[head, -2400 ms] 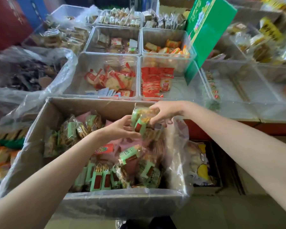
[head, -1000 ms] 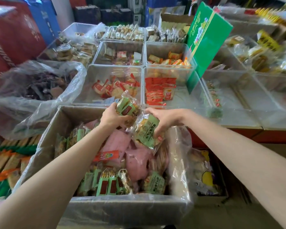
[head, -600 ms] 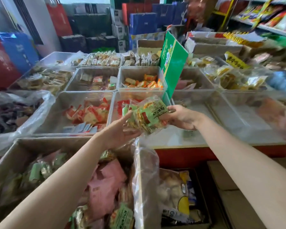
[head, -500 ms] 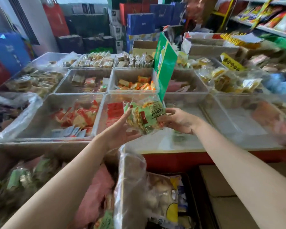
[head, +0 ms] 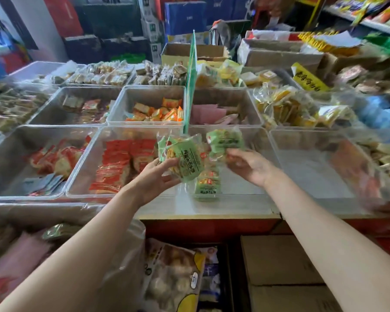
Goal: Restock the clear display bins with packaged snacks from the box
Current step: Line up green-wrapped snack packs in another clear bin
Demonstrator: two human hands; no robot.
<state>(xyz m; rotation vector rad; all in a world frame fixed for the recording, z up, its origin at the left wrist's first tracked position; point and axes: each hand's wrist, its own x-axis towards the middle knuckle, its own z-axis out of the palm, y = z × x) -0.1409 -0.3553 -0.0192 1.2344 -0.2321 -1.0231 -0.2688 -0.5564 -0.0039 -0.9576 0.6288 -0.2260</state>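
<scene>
Hands meet above the front clear bin [head: 252, 134] that stands just right of the upright green sign [head: 190, 86]. The left hand [head: 154, 179] grasps a green-labelled snack packet [head: 182, 159] between thumb and fingers, holding it over the rim shared with the bin of red packets [head: 119, 163], which lies left of the sign. The right hand [head: 249, 165] is blurred; a second green packet [head: 224, 143] sits at its fingertips, but whether the fingers grip it or have released it cannot be told. One more green packet [head: 206, 188] lies on the floor of the clear bin, directly below both hands. The supply box [head: 54, 212], lined with plastic film, stands well in front of the sign, at lower left under the left forearm. Orange packets [head: 158, 111] fill the bin directly left of the sign, behind the red packets.
</scene>
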